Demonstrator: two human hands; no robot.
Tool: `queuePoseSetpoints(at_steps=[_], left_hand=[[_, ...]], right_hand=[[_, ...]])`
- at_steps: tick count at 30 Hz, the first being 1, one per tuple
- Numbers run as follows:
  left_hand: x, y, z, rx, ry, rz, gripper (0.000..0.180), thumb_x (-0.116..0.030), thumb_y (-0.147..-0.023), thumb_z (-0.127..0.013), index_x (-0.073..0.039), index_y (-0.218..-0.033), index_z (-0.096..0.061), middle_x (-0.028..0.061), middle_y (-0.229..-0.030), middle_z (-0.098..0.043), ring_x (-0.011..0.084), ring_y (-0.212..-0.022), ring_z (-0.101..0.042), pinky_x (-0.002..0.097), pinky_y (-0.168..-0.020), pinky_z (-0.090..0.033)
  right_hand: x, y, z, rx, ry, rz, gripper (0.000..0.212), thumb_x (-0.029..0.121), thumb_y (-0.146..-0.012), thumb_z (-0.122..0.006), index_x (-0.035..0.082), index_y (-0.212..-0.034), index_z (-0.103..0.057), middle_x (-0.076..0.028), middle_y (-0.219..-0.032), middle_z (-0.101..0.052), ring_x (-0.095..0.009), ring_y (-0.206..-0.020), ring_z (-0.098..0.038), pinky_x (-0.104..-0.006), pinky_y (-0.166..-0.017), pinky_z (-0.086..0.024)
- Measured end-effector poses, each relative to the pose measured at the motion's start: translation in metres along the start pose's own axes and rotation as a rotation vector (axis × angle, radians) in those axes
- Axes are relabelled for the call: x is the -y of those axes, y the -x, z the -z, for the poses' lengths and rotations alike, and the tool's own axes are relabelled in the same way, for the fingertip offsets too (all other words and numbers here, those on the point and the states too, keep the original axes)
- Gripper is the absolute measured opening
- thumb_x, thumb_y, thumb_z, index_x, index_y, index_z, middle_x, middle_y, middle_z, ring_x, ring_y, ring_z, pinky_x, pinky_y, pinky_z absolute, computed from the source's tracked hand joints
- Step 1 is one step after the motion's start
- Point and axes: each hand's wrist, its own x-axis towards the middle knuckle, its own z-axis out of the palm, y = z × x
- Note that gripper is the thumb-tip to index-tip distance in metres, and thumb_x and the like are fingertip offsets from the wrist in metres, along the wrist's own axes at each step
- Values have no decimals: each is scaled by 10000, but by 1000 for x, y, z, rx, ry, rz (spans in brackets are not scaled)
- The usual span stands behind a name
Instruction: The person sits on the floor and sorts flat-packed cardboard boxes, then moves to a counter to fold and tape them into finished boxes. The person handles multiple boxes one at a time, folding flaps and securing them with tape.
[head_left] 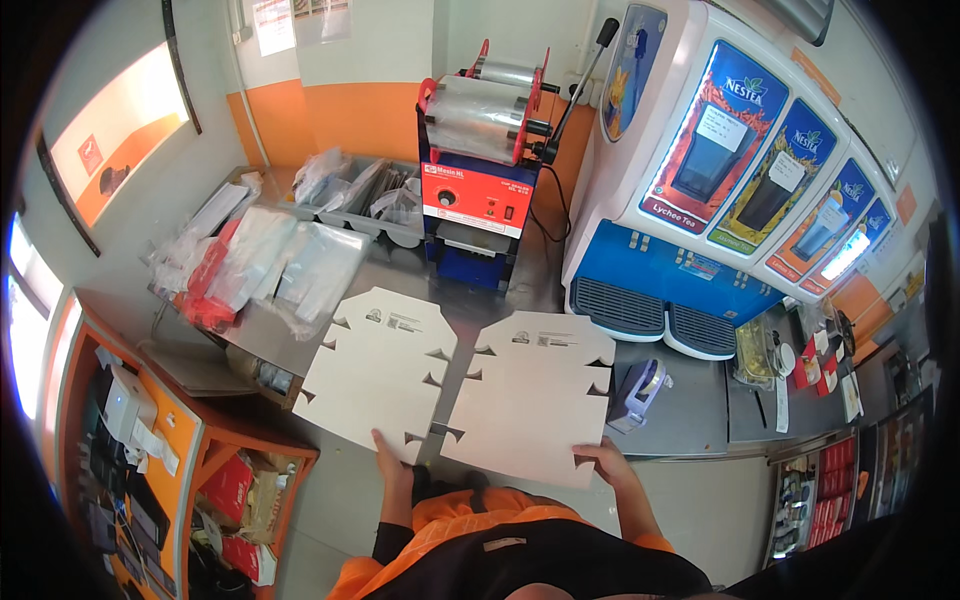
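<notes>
My left hand (pixel 392 468) grips the near edge of a flat white cardboard box blank (pixel 380 360), its thumb lying on top. In my right hand (pixel 606 465) is a second white box blank (pixel 530 395), pinched at its near right corner. Both blanks have notched sides and small dark print near their far ends. They lie side by side with a narrow gap, their far parts over the metal counter (pixel 690 410) and their near ends reaching past its edge. The fingers beneath the cardboard are hidden.
A red and blue cup sealing machine (pixel 472 200) stands behind the blanks. At the right are a drink dispenser (pixel 690 180) and a purple tape dispenser (pixel 640 394). Plastic bags (pixel 320 265) and a grey bin (pixel 385 222) fill the left counter. An orange shelf (pixel 215 440) stands left.
</notes>
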Motion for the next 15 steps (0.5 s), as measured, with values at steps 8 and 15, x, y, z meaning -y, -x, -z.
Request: queuePoseSetpoints(at_steps=[8,15], left_hand=[[-5,-18,-22,-7,-435,118,664,-582,-888,-476,-53,-1290,-454,111,-1224,-535,219,-1119,-522,391,-914,-430],[-56,-28,-25,240,-1458,331,461,-467,-909,-486,-45,-1022,-633,123,-1001,-637,239,-932,-600,369,-726,-477]], right_hand=[[-30,-61,-1,-150,-150,-44,445,210,-825,-679,-48,-1162,-543,-119,-1037,-634,-209,-932,-618,-305,-787,-489],[-31,-83,10,-373,850,-128,665,474,-804,-659,-63,-1175,-534,-202,-1005,-655,-327,-919,-644,-362,-794,-495]])
